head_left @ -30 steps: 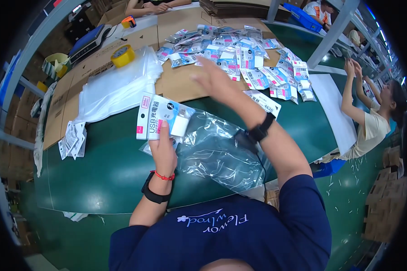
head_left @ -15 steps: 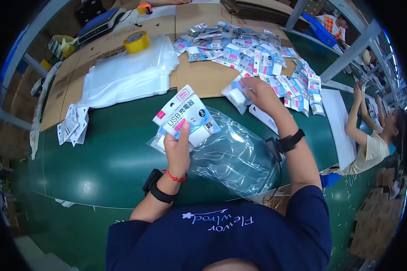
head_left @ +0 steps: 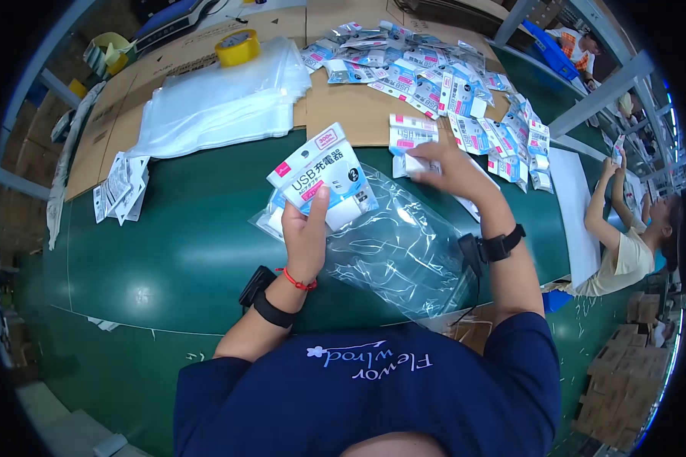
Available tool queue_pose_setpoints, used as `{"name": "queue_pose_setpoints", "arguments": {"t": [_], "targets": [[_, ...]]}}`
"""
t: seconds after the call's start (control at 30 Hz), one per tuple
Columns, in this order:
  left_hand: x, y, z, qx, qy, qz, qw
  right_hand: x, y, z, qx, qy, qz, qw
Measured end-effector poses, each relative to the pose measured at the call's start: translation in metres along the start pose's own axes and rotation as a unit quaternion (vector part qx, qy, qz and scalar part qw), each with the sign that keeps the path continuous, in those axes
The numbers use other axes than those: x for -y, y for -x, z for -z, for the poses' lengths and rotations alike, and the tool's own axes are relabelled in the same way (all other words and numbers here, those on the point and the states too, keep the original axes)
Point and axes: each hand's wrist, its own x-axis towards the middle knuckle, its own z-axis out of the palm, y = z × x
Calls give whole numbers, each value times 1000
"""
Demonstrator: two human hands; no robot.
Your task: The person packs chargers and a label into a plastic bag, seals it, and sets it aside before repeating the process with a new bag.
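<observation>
My left hand (head_left: 306,228) is closed on a packaged USB charger (head_left: 328,179), a white, blue and pink card with a white adapter at its bottom. Clear wrapping shows behind that pack; whether more packs are stacked there I cannot tell. Farther right, my right hand (head_left: 453,169) has thumb and fingers around the lower end of another packaged charger (head_left: 411,133), whose printed side faces up. Between my arms a clear plastic bag (head_left: 400,247) lies flat on the green table (head_left: 168,251), its upper left part under the left hand's pack.
A heap of packaged chargers (head_left: 419,65) covers the cardboard at the back right. Back left lie a stack of clear bags (head_left: 213,114) and a yellow tape roll (head_left: 237,47). White printed cards (head_left: 122,188) sit at the left. A co-worker (head_left: 625,236) is at the right.
The pack at my right hand has turned from a tilt to lie upright and printed side up. My left hand keeps its pack, almost unmoved. The whole view has shifted slightly.
</observation>
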Motion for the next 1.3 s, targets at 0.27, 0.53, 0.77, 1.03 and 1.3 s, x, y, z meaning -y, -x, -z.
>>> {"name": "queue_pose_setpoints", "arguments": {"t": [0.27, 0.53, 0.77, 1.03, 1.3], "targets": [[-4, 4, 6, 58, -130, -59, 988, 22, 11, 3, -74, -121, -65, 988], [-26, 4, -38, 149, -346, -280, 883, 72, 41, 10, -92, -596, -111, 790], [-7, 12, -48, 199, -146, 36, 968, 109, 59, -15, -218, -728, -23, 650], [-5, 18, -59, 251, -374, -215, 867, 94, 66, -26, -285, -588, -83, 753], [5, 22, -69, 223, -220, -36, 949, 100, 66, -35, -320, -643, -119, 685]]}}
